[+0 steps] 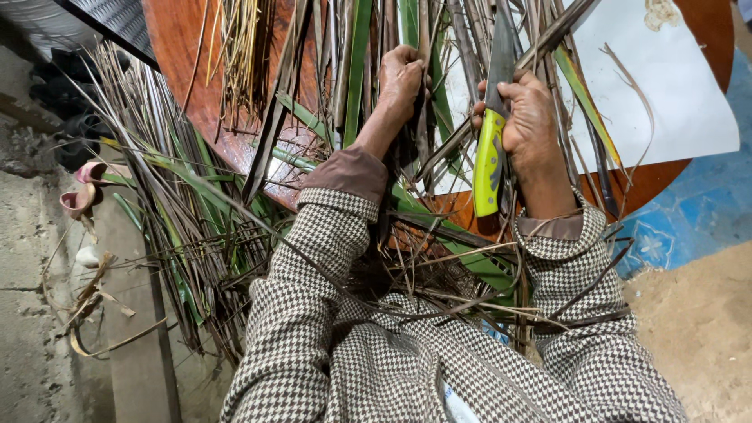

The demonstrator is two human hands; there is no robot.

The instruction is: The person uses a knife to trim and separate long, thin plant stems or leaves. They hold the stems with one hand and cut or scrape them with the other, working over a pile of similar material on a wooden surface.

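We are clutching a leaf bundle (415,133) in our left hand (401,78), our right hand (526,117) gripping a knife (490,149) mid-frame; many uncut leaves (188,211) are lying at left.

Pretty rough little spot. There's a round wooden table (188,70), reddish brown and a bit glossy, taking up most of the top. A white sheet (674,94) lies on its right side. The floor on the right is blue with a pale flower pattern (674,227), and it gives way to sandy dirt (697,313) lower down. The left is bare grey concrete (31,258), cracked, with a wooden plank (141,368) running down it. 2 pink sandals (82,188) sit on the concrete, and dark shoes (74,66) beyond them. Light is dim and flat.
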